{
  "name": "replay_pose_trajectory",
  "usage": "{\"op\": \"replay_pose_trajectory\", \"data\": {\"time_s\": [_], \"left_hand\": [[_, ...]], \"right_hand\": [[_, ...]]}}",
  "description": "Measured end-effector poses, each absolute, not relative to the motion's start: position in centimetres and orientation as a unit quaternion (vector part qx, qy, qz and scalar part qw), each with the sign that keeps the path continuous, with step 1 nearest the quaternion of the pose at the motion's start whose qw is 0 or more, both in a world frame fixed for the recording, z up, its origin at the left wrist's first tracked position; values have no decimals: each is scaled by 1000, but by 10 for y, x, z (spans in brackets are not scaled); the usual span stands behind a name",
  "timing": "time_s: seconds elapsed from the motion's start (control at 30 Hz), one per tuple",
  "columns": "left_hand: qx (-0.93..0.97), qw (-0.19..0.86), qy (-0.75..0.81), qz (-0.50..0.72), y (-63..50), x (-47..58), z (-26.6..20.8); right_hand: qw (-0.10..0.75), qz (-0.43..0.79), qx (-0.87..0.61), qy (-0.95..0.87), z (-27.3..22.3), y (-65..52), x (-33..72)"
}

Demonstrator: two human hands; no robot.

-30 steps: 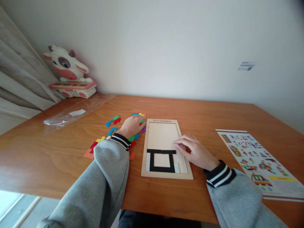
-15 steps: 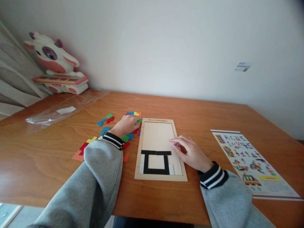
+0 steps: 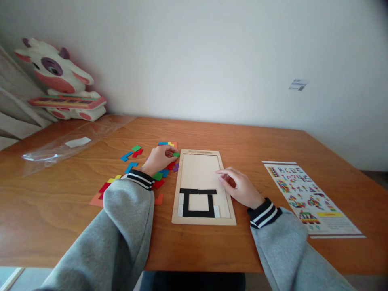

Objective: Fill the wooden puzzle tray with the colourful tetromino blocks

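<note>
My left hand (image 3: 158, 158) reaches over the scattered puzzle pieces left of the board, its fingers bent and closed on a small green puzzle piece (image 3: 176, 154). My right hand (image 3: 240, 185) hovers at the board's right edge, fingers loosely bent and apart, with nothing visible in them. Between the hands lies a pale wooden puzzle board (image 3: 204, 221). Black strips (image 3: 198, 214) form a box with a wider bar on top in its lower part, with a white piece (image 3: 216, 211) at the right and another at the left. The board's upper part shows bare wood.
Blue (image 3: 131, 167), red, yellow, orange and purple pieces lie left of the board, some under my left arm. A printed pattern sheet (image 3: 303, 190) lies at the right. A clear plastic bag (image 3: 57, 149) and a cow-shaped toy keyboard (image 3: 66, 102) are at the back left.
The view has shifted slightly to the right. My left fingers have drawn together at the green piece, which stays beside the board. My right hand has barely moved.
</note>
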State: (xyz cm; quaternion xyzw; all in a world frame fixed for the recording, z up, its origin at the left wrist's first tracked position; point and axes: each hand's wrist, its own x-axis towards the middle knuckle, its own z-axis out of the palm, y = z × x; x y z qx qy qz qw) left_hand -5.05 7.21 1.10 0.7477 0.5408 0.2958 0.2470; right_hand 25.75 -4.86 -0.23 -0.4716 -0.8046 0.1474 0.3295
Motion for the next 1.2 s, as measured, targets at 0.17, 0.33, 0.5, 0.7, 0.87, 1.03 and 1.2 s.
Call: {"op": "replay_pose_trajectory", "data": {"time_s": [0.17,0.33,0.5,0.7,0.87,1.03,1.2], "left_hand": [[744,295,465,379,45,-36,22],[740,431,369,360,5,-21,27],[761,434,343,338,-18,-17,25],[808,355,327,337,-27,-20,28],[833,216,350,371,-21,-30,18],[863,147,329,354,-18,-33,14],[884,120,297,341,-20,-33,13]], "right_hand": [[368,166,-479,-780,7,-40,246],[373,293,-458,-752,25,-38,217],[357,321,-438,-760,30,-48,202],[360,393,-448,-717,26,-60,202],[306,413,-478,-712,20,-68,195],[276,365,-480,-748,16,-74,187],[244,273,-465,-806,19,-79,182]]}}
